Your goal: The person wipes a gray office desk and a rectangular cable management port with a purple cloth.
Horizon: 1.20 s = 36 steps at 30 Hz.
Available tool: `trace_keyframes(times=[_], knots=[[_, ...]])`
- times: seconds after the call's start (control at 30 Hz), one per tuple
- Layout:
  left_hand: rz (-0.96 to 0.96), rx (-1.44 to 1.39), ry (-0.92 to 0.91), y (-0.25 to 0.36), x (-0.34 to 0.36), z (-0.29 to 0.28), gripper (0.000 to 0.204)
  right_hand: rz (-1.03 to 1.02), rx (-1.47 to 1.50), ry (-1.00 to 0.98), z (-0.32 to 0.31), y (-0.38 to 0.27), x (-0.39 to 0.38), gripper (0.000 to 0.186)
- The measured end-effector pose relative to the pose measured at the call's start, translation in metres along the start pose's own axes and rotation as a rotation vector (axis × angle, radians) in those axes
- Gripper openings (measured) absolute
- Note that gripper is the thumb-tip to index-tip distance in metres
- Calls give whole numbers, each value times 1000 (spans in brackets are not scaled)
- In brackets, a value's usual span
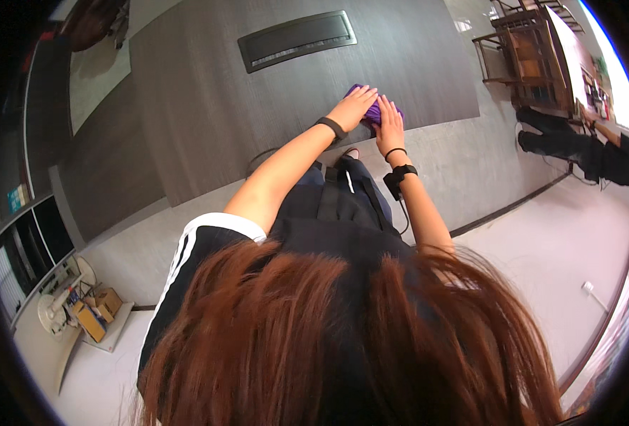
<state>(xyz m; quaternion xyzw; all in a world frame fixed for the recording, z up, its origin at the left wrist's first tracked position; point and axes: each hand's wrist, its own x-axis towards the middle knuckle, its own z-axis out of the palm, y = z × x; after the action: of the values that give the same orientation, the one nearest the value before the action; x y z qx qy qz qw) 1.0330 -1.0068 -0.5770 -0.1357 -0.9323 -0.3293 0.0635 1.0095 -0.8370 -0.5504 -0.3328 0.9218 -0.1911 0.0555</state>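
Near the table's front edge, a purple bundle [373,114] with a creased, cloth-like surface lies under both of my hands; its exact kind cannot be made out. My left hand [355,106] rests over its left part, with the fingers pointing to the right across it. On the right side, my right hand [389,126] grips it, its fingers reaching away over the top. Between and beneath the fingers, much of the bundle is hidden. The dark grey wood-grain table [208,121] is under it.
A black cable hatch [298,41] is set into the table. Far right, a person in dark clothes [577,149] is beside wooden chairs [523,53]. Cardboard boxes [103,305] and a white fan [53,314] stand at the lower left.
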Motion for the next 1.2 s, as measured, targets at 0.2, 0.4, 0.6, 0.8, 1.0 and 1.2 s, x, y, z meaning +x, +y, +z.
trace_keyframes(times=[0.2, 0.4, 0.6, 0.8, 1.0, 1.2], knots=[[36, -42, -83, 33, -4, 6, 65, 53, 24, 1, -11, 12, -28, 73], [-45, 73, -144, 46, -12, 9, 71, 0, 49, -82, -23, 12, -26, 73], [-94, 93, -114, 38, 27, 21, 66, -58, -1, -117, -35, 45, 5, 76], [-127, 111, -24, 17, 107, 24, 59, -94, 37, -93, -49, 100, 74, 79], [-226, 174, 31, -9, 203, 35, 58, -163, 2, -124, -69, 165, 158, 78], [-375, 130, 132, -29, 279, 40, 55, -200, -9, -162, -84, 210, 234, 79]])
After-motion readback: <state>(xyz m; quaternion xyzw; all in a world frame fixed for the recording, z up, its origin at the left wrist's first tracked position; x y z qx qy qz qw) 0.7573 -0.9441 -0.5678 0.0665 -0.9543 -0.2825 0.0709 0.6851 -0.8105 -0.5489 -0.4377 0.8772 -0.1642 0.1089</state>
